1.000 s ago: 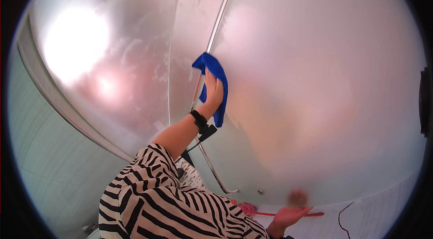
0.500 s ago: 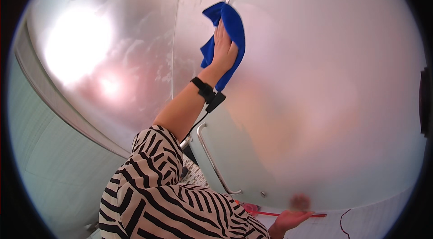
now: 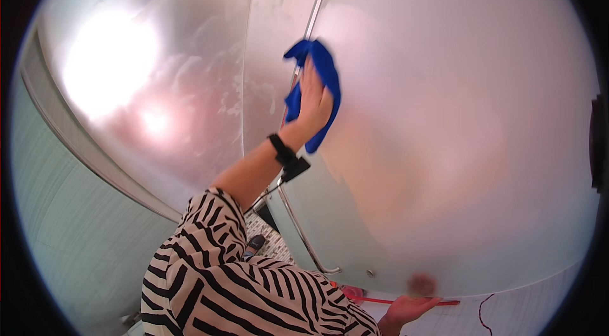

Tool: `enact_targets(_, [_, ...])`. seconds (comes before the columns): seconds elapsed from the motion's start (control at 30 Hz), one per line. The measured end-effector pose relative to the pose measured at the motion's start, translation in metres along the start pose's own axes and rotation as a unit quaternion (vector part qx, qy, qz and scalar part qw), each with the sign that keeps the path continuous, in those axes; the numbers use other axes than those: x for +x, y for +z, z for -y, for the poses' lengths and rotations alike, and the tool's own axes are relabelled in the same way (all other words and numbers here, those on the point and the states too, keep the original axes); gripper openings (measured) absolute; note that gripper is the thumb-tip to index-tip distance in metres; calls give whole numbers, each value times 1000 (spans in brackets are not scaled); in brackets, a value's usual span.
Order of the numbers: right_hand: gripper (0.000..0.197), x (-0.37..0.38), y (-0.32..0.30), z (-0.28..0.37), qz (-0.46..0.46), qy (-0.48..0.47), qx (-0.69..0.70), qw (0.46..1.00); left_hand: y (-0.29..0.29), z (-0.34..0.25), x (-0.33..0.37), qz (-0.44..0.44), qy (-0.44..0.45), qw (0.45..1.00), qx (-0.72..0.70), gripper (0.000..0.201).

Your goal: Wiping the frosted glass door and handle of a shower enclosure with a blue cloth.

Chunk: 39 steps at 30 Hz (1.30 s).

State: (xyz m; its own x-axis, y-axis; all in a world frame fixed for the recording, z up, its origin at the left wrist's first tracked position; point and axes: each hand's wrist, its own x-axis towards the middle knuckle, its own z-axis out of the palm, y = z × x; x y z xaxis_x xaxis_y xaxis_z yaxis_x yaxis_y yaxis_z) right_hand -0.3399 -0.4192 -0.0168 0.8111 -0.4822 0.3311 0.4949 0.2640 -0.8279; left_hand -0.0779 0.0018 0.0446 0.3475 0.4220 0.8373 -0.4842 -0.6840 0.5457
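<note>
Frosted, pale glass (image 3: 457, 114) is standing behind the left hand (image 3: 313, 104), whose fingers are lying close together, grip unclear, against a limp blue cloth (image 3: 331, 76) draping around them; below right, the right hand (image 3: 406, 309) is extending straight fingers.

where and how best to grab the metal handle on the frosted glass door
Probably mid-bar on the metal handle, coming from the person's side and wrapping around it: the bar is long and slim, and its lower end bends toward the frosted glass door, suggesting a gap behind.
</note>
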Motion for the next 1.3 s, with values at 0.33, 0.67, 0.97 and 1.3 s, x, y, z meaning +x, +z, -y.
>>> enact_targets(0.33, [52, 2, -15, -9, -26, 1, -5, 1000, -12, -41, 116, -21, 81, 996, -7, 57])
enact_targets(0.67, [52, 2, -1, 4, 26, 0, -26, 999, 18, -1, -6, 14, -105, 993, -53, 61])
enact_targets(0.97, [47, -9, 26, 2, -46, 49, 33, 997, 26, 89, -136, -7, -292, 956, -28, 53])
enact_targets(1.3, [46, -7, -3, 13, 13, 114, 1, 993, 24, 26, -149, -63, -306, 946, -90, 52])
